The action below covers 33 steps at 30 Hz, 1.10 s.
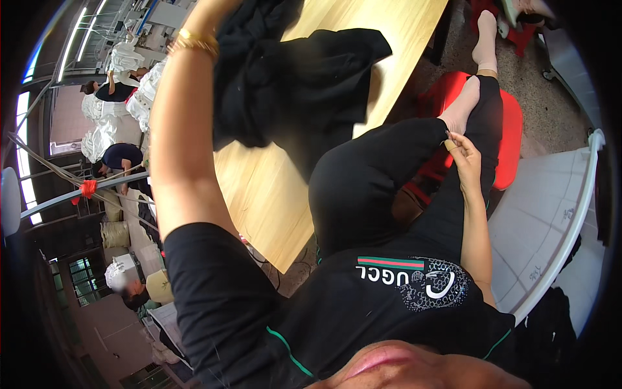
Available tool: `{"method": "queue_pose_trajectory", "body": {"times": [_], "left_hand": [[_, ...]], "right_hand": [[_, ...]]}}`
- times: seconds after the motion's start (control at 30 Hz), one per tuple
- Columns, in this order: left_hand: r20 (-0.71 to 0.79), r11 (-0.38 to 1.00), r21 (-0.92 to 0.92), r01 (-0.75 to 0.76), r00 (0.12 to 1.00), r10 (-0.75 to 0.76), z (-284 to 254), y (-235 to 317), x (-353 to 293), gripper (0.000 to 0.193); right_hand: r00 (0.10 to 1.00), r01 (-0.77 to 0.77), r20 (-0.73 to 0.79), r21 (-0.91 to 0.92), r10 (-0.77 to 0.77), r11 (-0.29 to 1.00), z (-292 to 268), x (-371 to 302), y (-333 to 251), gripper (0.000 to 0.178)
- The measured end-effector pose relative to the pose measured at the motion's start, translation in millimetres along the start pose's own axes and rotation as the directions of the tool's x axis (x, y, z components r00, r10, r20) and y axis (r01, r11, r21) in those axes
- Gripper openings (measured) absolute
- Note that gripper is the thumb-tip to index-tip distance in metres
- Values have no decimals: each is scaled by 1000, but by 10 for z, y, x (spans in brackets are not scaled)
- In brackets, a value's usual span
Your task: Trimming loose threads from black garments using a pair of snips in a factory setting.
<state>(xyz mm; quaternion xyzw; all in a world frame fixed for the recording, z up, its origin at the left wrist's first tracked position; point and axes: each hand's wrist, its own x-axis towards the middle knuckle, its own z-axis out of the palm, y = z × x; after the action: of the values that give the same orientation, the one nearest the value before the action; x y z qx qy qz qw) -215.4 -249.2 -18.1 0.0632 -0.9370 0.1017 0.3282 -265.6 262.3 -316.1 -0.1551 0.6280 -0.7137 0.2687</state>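
My left arm stretches up past the table, a gold-coloured bracelet (194, 42) at its wrist. Only the base of my left hand (219, 8) shows, beside dark cloth; the top edge cuts off its fingers. My right hand (463, 159) is by my bent knee, close to my foot in a pale pink sock (461, 107). Its thumb and fingers are pinched together, with a tan wrap (451, 145) around one digit. A small dark thing shows at the fingertips, too small to name. Black fabric (291, 91) lies heaped on the wooden table (259, 201), partly blurred, its lower part hanging towards my leg.
A red stool (510, 136) stands under my legs. At the right is a large white bin-like container (544, 227) with a curved rim. Several people work farther left among white cloth piles (123, 58). A metal bar (52, 204) with a red tie (88, 188) crosses the left side.
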Motion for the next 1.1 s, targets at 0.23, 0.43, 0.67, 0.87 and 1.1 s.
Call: {"method": "queue_pose_trajectory", "body": {"times": [0.23, 0.43, 0.67, 0.87, 1.1], "left_hand": [[588, 965, -123, 231, 800, -116, -113, 1135, -1396, 52], [313, 921, -214, 324, 916, -250, -490, 1376, -1759, 35], [126, 951, 57, 304, 943, -309, -548, 1288, -1963, 32], [21, 635, 184, 750, 643, -766, -622, 1092, -2192, 102], [367, 353, -394, 849, 498, -786, -498, 153, -2576, 73]], "right_hand": [[996, -91, -25, -11, 90, 996, -68, -64, 82, 28], [990, -127, -67, -61, 123, 990, -1, -122, 7, 28], [990, -133, -43, -67, 131, 989, 12, -147, -93, 30], [998, 53, 27, -47, -52, 998, 278, -12, -359, 43], [957, 216, 208, -38, -204, 976, 834, 173, -842, 48]]}}
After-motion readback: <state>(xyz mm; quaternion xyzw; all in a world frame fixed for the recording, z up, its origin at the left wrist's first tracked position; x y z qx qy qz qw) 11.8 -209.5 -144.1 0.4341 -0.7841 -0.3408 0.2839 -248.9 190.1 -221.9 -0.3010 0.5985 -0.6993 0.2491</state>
